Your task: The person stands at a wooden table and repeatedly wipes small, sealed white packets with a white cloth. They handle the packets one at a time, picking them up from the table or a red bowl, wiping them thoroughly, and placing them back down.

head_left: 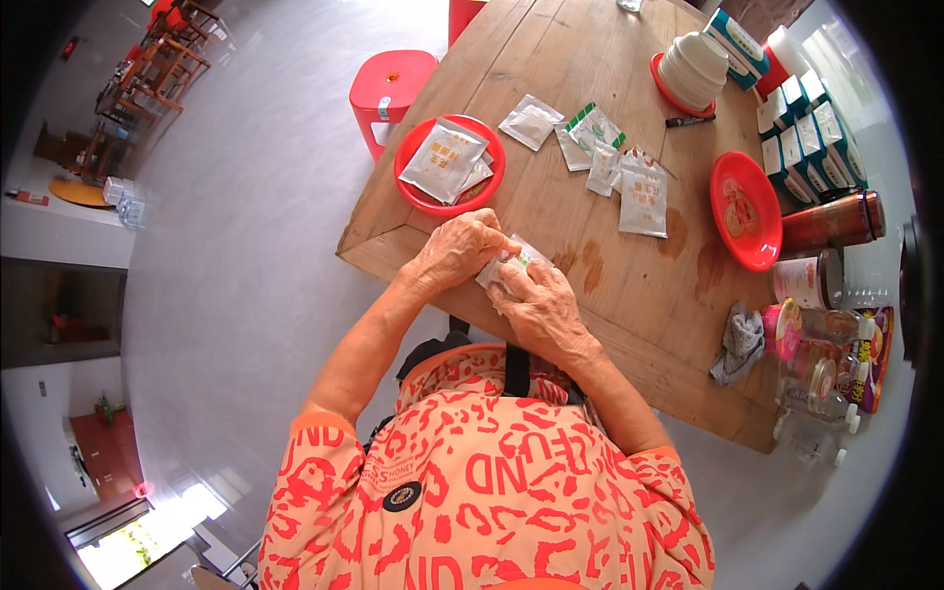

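Note:
At the near left corner of the wooden table, both hands meet over a small white and clear packet [532, 252]. My left hand [457, 252] pinches the packet's upper left side with bent fingers. My right hand [541, 307] grips it from the right, covering much of its lower part. Just beyond my left hand is a round red plastic plate [500, 182] bearing several silvery sachets [444, 160]. Farther right on the tabletop lie more flat sachets, among them a white one [644, 201], a green and white one [596, 127] and a plain one [532, 121].
A red plate [766, 228] tilts at the right, near a dark brown canister [836, 229]. Behind stand stacked white bowls [691, 71], a black marker [690, 121] and tissue boxes [821, 138]. A grey cloth [739, 344] and bottles line the right edge. A red stool [391, 87] stands left of the table.

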